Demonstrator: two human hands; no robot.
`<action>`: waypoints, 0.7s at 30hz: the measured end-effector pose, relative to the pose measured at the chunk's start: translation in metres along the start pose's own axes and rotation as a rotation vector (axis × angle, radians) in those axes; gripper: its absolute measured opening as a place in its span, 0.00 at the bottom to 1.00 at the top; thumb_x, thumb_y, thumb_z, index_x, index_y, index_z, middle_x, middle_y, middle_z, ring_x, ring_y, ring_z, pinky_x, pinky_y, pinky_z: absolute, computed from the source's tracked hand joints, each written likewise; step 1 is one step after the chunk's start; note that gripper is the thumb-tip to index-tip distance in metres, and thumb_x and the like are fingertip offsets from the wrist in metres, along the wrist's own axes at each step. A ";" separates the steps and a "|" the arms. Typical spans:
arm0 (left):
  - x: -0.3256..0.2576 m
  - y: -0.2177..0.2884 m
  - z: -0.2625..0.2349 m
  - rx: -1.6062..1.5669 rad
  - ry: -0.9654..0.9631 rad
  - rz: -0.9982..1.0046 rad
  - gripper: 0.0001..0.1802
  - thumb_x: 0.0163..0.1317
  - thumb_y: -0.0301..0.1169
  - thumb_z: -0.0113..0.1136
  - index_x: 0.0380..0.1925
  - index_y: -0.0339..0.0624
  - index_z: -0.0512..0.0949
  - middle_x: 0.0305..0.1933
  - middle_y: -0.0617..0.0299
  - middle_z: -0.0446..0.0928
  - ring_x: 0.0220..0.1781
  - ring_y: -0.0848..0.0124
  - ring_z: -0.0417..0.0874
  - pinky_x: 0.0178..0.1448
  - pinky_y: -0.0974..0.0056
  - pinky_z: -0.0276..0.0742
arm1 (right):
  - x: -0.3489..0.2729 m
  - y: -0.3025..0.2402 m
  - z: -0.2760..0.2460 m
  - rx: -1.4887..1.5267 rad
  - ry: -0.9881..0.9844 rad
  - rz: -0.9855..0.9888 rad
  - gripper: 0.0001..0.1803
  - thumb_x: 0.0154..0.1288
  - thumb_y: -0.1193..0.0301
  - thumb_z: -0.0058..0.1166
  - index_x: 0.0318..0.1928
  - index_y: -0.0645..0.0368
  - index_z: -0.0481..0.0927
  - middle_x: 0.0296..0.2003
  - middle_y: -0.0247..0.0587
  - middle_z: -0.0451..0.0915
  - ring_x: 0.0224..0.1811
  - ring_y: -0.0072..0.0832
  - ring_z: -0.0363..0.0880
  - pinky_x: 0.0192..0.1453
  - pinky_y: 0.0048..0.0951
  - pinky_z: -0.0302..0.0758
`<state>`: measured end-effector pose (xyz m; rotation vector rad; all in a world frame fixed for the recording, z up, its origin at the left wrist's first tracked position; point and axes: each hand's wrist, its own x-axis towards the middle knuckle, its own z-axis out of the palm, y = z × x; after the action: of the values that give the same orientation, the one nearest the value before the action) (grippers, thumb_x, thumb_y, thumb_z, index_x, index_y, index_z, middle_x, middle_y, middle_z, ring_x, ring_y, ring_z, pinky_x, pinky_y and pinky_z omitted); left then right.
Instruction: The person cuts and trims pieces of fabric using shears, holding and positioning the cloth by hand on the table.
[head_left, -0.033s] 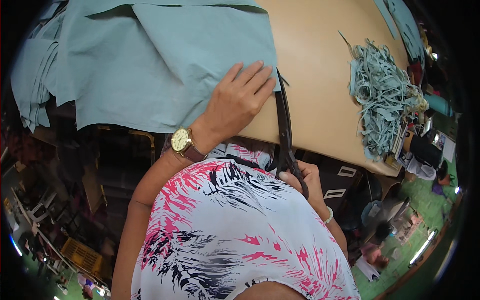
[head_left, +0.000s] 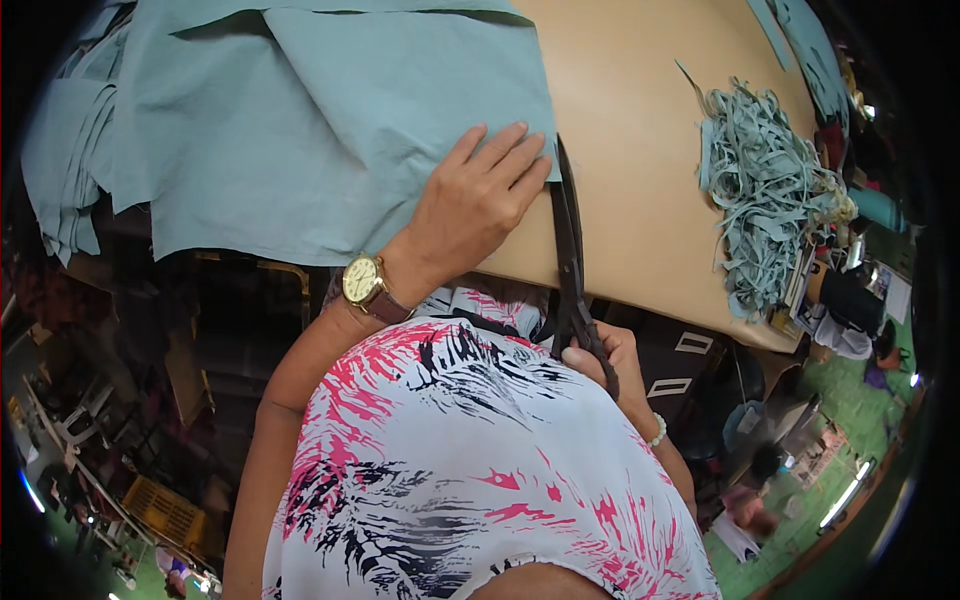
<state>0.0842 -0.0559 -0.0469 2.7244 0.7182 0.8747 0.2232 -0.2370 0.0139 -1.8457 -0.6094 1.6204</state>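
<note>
A pale blue-green cloth (head_left: 270, 150) lies spread over the table and droops past its near edge. My left hand (head_left: 480, 200) rests flat on the cloth near its right edge, fingers stretched out and holding nothing. With my right hand (head_left: 615, 360) I grip the handles of long black fabric scissors (head_left: 568, 240), low by the table's front edge. Their blades point away from me along the cloth's right edge, and the tip reaches just beside my left fingertips. Part of the right-hand fingers is hidden behind the handles.
On the right of the tan table (head_left: 630, 130) sits a tangled heap of blue-green fabric strips (head_left: 760, 200). More layered cloth (head_left: 70, 160) hangs at the far left. Below, a yellow crate (head_left: 165, 510) stands on the left, and dark drawers (head_left: 665, 360) are under the table.
The scissors' blades have drawn closer together at the tip, and my right thumb has shifted slightly. My left hand and the cloth stay in place.
</note>
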 end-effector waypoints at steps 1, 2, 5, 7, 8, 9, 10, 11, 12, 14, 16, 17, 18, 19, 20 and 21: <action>0.000 0.000 0.000 0.001 -0.032 0.006 0.15 0.48 0.25 0.52 0.39 0.38 0.76 0.47 0.56 0.75 0.52 0.62 0.74 0.54 0.55 0.69 | 0.000 -0.001 -0.001 0.036 -0.040 -0.040 0.15 0.51 0.66 0.62 0.20 0.60 0.70 0.15 0.23 0.65 0.19 0.11 0.58 0.22 0.16 0.54; 0.000 0.000 0.000 -0.001 -0.033 0.008 0.15 0.48 0.25 0.52 0.39 0.38 0.76 0.47 0.56 0.75 0.52 0.62 0.74 0.54 0.55 0.69 | 0.002 -0.002 -0.001 0.038 -0.039 -0.039 0.15 0.51 0.66 0.62 0.20 0.60 0.70 0.15 0.23 0.65 0.19 0.11 0.58 0.22 0.16 0.54; -0.002 0.002 -0.001 -0.024 -0.045 0.013 0.15 0.48 0.25 0.52 0.39 0.38 0.76 0.47 0.56 0.75 0.52 0.61 0.74 0.54 0.54 0.69 | 0.007 -0.006 0.001 0.050 -0.041 -0.073 0.15 0.49 0.65 0.61 0.20 0.60 0.70 0.16 0.25 0.66 0.19 0.12 0.59 0.22 0.17 0.55; -0.002 0.003 -0.004 -0.025 -0.047 0.029 0.16 0.48 0.25 0.52 0.39 0.38 0.76 0.47 0.56 0.75 0.52 0.61 0.75 0.54 0.54 0.70 | 0.009 -0.009 0.004 0.078 -0.032 -0.057 0.16 0.49 0.63 0.61 0.20 0.60 0.70 0.15 0.26 0.67 0.18 0.13 0.61 0.22 0.17 0.56; -0.003 0.004 -0.005 -0.025 -0.047 0.028 0.16 0.48 0.25 0.52 0.39 0.38 0.76 0.47 0.56 0.75 0.52 0.61 0.75 0.54 0.54 0.70 | 0.011 -0.009 0.005 0.077 -0.033 -0.057 0.16 0.49 0.63 0.61 0.20 0.60 0.70 0.15 0.26 0.67 0.18 0.13 0.61 0.22 0.17 0.56; -0.004 0.004 -0.005 -0.026 -0.048 0.030 0.16 0.47 0.25 0.52 0.39 0.39 0.76 0.47 0.56 0.75 0.52 0.61 0.75 0.54 0.54 0.70 | 0.012 -0.009 0.006 0.058 -0.021 -0.048 0.21 0.47 0.55 0.60 0.20 0.61 0.70 0.14 0.29 0.67 0.17 0.15 0.63 0.22 0.18 0.58; -0.005 0.005 -0.006 -0.028 -0.048 0.033 0.16 0.47 0.25 0.52 0.39 0.39 0.76 0.47 0.56 0.75 0.52 0.61 0.75 0.54 0.54 0.70 | 0.014 -0.009 0.006 0.039 -0.009 -0.039 0.27 0.45 0.48 0.59 0.20 0.62 0.69 0.13 0.32 0.67 0.17 0.18 0.65 0.21 0.19 0.60; -0.005 0.006 -0.006 -0.028 -0.048 0.031 0.16 0.47 0.25 0.52 0.39 0.39 0.76 0.47 0.56 0.75 0.52 0.61 0.75 0.54 0.54 0.70 | 0.015 -0.008 0.007 0.038 -0.009 -0.037 0.27 0.45 0.48 0.59 0.20 0.62 0.69 0.13 0.32 0.67 0.17 0.18 0.65 0.21 0.19 0.60; -0.006 0.007 -0.007 -0.032 -0.048 0.031 0.16 0.47 0.25 0.53 0.39 0.39 0.76 0.47 0.56 0.75 0.51 0.61 0.75 0.54 0.54 0.70 | 0.016 -0.007 0.008 0.038 -0.007 -0.044 0.27 0.45 0.48 0.59 0.21 0.63 0.70 0.14 0.32 0.67 0.17 0.19 0.66 0.22 0.19 0.62; -0.007 0.008 -0.007 -0.038 -0.048 0.028 0.16 0.47 0.25 0.53 0.39 0.39 0.76 0.47 0.56 0.75 0.51 0.61 0.75 0.54 0.55 0.70 | 0.017 -0.006 0.009 0.037 -0.005 -0.048 0.27 0.45 0.48 0.59 0.21 0.63 0.70 0.14 0.33 0.67 0.18 0.20 0.67 0.23 0.20 0.63; -0.008 0.009 -0.008 -0.044 -0.035 0.034 0.16 0.47 0.25 0.53 0.38 0.39 0.77 0.46 0.56 0.75 0.51 0.62 0.75 0.53 0.55 0.70 | 0.017 -0.006 0.011 0.064 -0.014 -0.059 0.28 0.45 0.48 0.59 0.23 0.64 0.71 0.16 0.34 0.68 0.19 0.21 0.67 0.24 0.21 0.64; -0.009 0.010 -0.008 -0.046 -0.036 0.033 0.16 0.47 0.25 0.53 0.38 0.39 0.77 0.46 0.56 0.75 0.51 0.62 0.75 0.53 0.55 0.70 | 0.017 -0.005 0.011 0.063 -0.012 -0.057 0.28 0.45 0.48 0.59 0.23 0.64 0.71 0.16 0.34 0.68 0.19 0.21 0.67 0.24 0.21 0.64; -0.009 0.010 -0.009 -0.041 -0.034 0.035 0.15 0.47 0.25 0.53 0.38 0.39 0.77 0.46 0.56 0.75 0.51 0.62 0.75 0.53 0.55 0.71 | 0.018 -0.005 0.012 0.083 -0.021 -0.064 0.28 0.46 0.48 0.59 0.24 0.64 0.71 0.16 0.35 0.68 0.19 0.21 0.68 0.24 0.21 0.64; -0.009 0.010 -0.009 -0.036 -0.032 0.037 0.15 0.47 0.25 0.53 0.38 0.39 0.77 0.46 0.56 0.75 0.51 0.62 0.75 0.53 0.56 0.71 | 0.018 -0.005 0.012 0.104 -0.030 -0.070 0.28 0.46 0.48 0.59 0.24 0.64 0.71 0.16 0.35 0.68 0.19 0.21 0.68 0.25 0.21 0.64; -0.010 0.011 -0.009 -0.037 -0.033 0.036 0.15 0.47 0.25 0.53 0.38 0.39 0.77 0.46 0.56 0.75 0.51 0.62 0.75 0.53 0.56 0.71 | 0.019 -0.004 0.013 0.104 -0.031 -0.068 0.28 0.46 0.48 0.59 0.24 0.64 0.71 0.16 0.35 0.68 0.19 0.21 0.68 0.25 0.21 0.64; -0.010 0.010 -0.009 -0.039 -0.033 0.036 0.15 0.47 0.26 0.53 0.38 0.39 0.77 0.46 0.56 0.75 0.51 0.62 0.75 0.53 0.56 0.71 | 0.019 -0.004 0.014 0.100 -0.021 -0.074 0.27 0.47 0.49 0.59 0.24 0.64 0.71 0.16 0.35 0.68 0.19 0.21 0.68 0.25 0.21 0.64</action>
<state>0.0759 -0.0695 -0.0415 2.7187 0.6411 0.8396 0.2128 -0.2188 0.0021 -1.7161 -0.5883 1.5947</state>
